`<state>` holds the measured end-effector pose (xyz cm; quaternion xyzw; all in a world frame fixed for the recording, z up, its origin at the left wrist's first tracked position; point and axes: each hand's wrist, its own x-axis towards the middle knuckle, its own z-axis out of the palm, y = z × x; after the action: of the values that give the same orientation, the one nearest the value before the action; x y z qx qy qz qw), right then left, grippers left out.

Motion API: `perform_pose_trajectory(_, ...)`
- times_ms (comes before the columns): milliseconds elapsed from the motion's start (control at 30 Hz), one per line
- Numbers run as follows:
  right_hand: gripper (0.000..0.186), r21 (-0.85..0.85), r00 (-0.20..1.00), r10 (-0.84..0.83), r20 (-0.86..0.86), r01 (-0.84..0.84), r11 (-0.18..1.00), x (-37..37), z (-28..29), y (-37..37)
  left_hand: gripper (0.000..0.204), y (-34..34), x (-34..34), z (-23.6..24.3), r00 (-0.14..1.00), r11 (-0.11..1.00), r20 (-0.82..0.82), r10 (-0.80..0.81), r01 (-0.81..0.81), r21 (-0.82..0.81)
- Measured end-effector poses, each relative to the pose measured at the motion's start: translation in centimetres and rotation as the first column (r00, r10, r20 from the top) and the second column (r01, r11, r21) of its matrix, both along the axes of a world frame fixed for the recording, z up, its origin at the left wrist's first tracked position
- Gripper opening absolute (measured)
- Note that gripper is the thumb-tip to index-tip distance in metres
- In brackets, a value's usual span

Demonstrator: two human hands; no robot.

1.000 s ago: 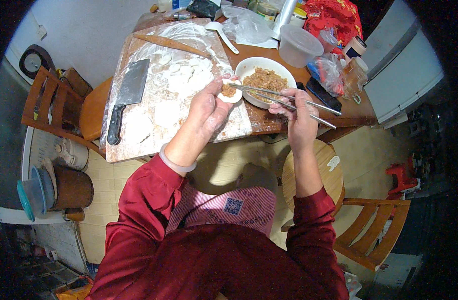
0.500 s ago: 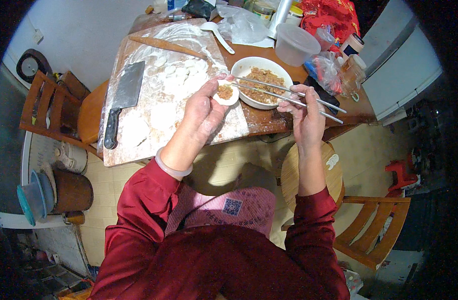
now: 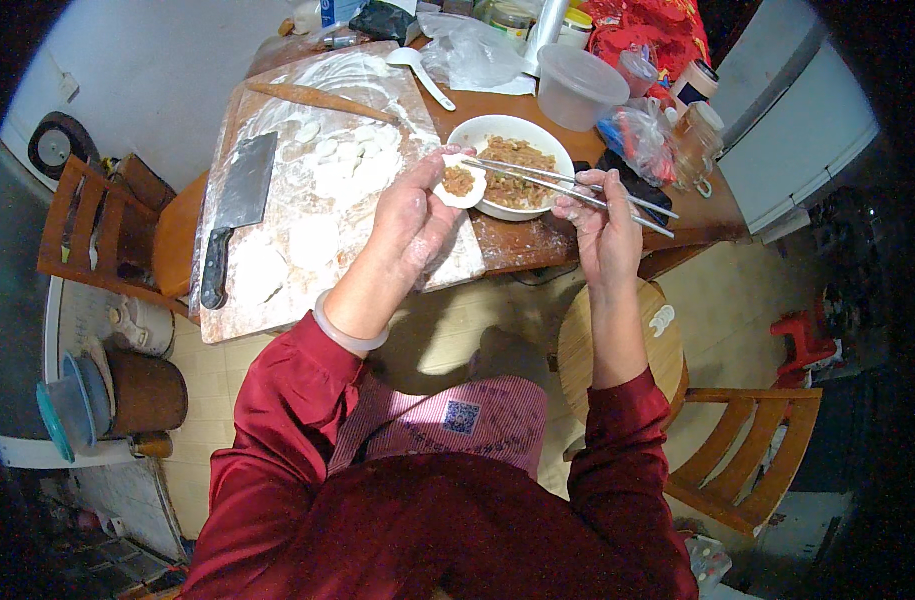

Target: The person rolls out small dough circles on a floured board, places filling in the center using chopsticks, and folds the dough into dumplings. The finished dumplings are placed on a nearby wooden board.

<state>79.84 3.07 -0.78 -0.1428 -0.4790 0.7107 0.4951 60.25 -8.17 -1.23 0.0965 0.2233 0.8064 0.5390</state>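
Observation:
Between the fingers of my left hand point(image 3: 415, 213) lies a round white dumpling wrapper point(image 3: 470, 197), with a dab of brown filling point(image 3: 458, 181) in its middle. My right hand point(image 3: 606, 222) grips a pair of metal chopsticks point(image 3: 568, 184). Their tips reach over the wrapper's far edge, just above the filling. Behind both hands stands a white bowl point(image 3: 461, 131) of minced filling point(image 3: 521, 155), its near left rim partly covered by the wrapper.
A floured board point(image 3: 278, 235) holds a cleaver point(image 3: 246, 185), a rolling pin point(image 3: 323, 101) and small dough pieces point(image 3: 358, 165). A white spoon point(image 3: 423, 78) and a clear plastic tub point(image 3: 582, 88) sit behind. A round stool point(image 3: 618, 385) and wooden chairs point(image 3: 748, 455) flank me.
My left hand and the wrapper have shifted slightly right, nearer the bowl. The chopstick tips have drawn closer together above the wrapper. The whole view has shifted a little.

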Motion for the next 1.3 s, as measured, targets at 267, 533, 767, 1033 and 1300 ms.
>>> perform_pose_trajectory(267, 0.034, -0.107, 0.996, 0.027, -0.089, -0.036, 0.994, -0.4, -0.8, 0.3, 0.033, 0.5, 0.1, 0.0, 0.987, 0.998, 0.155, 0.036, -0.028, -0.053)
perform_pose_trajectory(533, 0.035, -0.119, 0.998, -0.024, -0.051, 0.018, 0.993, -0.5, -1.4, 1.8, 0.03, -0.4, -1.2, -1.0, 0.98, 0.997, 0.198, 0.029, -0.014, -0.076)
perform_pose_trajectory(767, 0.034, 0.15, 0.976, -0.085, 0.203, 0.055, 0.987, 0.0, 0.1, 2.4, 0.032, -1.2, -2.2, -1.4, 0.977, 0.995, 0.201, 0.07, -0.055, -0.079)
perform_pose_trajectory(1033, 0.037, 0.121, 0.917, -0.006, 0.398, -0.046, 0.992, -0.6, 0.2, 2.8, 0.035, -1.9, -2.3, -1.5, 0.966, 0.991, 0.232, 0.115, -0.097, -0.09)
perform_pose_trajectory(1300, 0.037, 0.134, 0.92, -0.009, 0.392, -0.048, 0.99, -1.5, -0.6, 2.6, 0.03, -1.7, -1.4, -1.5, 0.975, 0.971, 0.139, 0.175, -0.148, -0.19)
